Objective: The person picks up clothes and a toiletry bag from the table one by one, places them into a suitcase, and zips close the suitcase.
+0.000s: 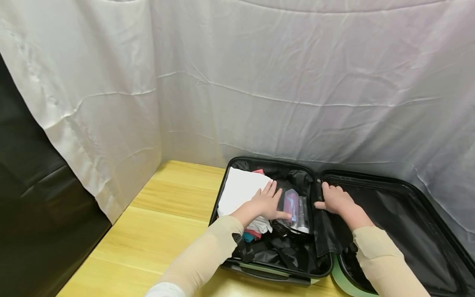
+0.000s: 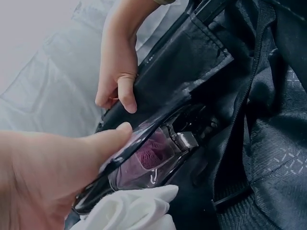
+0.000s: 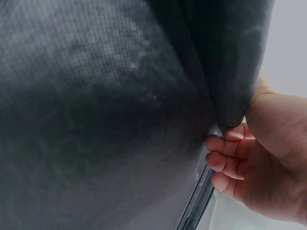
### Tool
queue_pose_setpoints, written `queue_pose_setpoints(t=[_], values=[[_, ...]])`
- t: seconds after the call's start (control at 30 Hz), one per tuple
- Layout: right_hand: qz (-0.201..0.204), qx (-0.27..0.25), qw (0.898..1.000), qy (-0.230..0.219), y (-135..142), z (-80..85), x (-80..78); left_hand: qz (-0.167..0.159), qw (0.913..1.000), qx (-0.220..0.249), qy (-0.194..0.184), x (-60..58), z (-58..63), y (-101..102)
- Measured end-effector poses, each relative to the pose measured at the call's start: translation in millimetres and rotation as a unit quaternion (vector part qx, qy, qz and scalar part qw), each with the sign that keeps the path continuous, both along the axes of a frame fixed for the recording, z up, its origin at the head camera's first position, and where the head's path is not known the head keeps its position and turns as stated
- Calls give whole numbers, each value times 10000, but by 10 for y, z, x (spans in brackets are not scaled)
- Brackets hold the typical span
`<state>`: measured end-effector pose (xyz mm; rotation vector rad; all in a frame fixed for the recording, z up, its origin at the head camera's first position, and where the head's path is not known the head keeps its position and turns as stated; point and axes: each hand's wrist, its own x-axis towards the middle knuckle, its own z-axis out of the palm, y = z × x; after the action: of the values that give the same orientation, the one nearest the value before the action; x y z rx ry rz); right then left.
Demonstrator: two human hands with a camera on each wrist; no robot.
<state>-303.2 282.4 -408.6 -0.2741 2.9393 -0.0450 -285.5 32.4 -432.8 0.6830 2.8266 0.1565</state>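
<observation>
The person's left arm reaches in from below, and the left hand [image 1: 266, 205] lies palm down over the packed half of the open suitcase [image 1: 274, 273], its fingers spread apart and stretched forward, the thumb pointing right. It grips nothing; its fingers rest where the folded white cloth [image 1: 237, 189] meets the clear-fronted pouch [image 1: 296, 208], with the cloth to the left and partly beneath the hand. The pouch lies just right of the spread fingers, inside the case, and the thumb reaches over it; purple contents [image 2: 151, 153] show through its clear side, and a clear bottle [image 1: 303, 212] stands out along its right edge. The right arm reaches up across the other suitcase half [image 1: 400, 235], and the right hand [image 1: 337, 200] is at the far end of the hinge side, its fingers curled and the edge of a black flap [image 1: 326, 235] pinched between them and the thumb. That flap hangs from the grip toward the near side, between the two halves. Red cloth [image 1: 253, 234] and teal cloth [image 1: 248, 237] peek out below the left wrist.
</observation>
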Motion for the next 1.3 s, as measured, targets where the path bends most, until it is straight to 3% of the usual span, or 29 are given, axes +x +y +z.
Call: queue_pose_setpoints(t=[0.17,0.3,0.47,0.6,0.8,1.03,1.17,1.3], values=[[-1,-52,10000,13,15,-16,3,91,9992,-300,-257,25,15,13],[1,-82,10000,21,19,-34,-8,126,9987,-314,-378,2,-49,22],[-31,-55,10000,5,30,-44,-17,151,9988,-179,-428,-43,-112,29],[-70,-56,9999,-65,35,-36,-2,188,9985,244,-451,-58,-99,24],[-62,-90,9999,-52,22,-31,-8,125,9942,950,-492,-90,20,-41],[-65,-50,10000,-51,23,-27,0,-83,9908,1247,-514,-82,252,-123],[-76,-96,9999,-8,27,-10,11,-144,9843,1631,-664,-84,370,-193],[-94,-83,9999,1,27,-8,6,-136,9723,2160,-878,-72,483,-302]])
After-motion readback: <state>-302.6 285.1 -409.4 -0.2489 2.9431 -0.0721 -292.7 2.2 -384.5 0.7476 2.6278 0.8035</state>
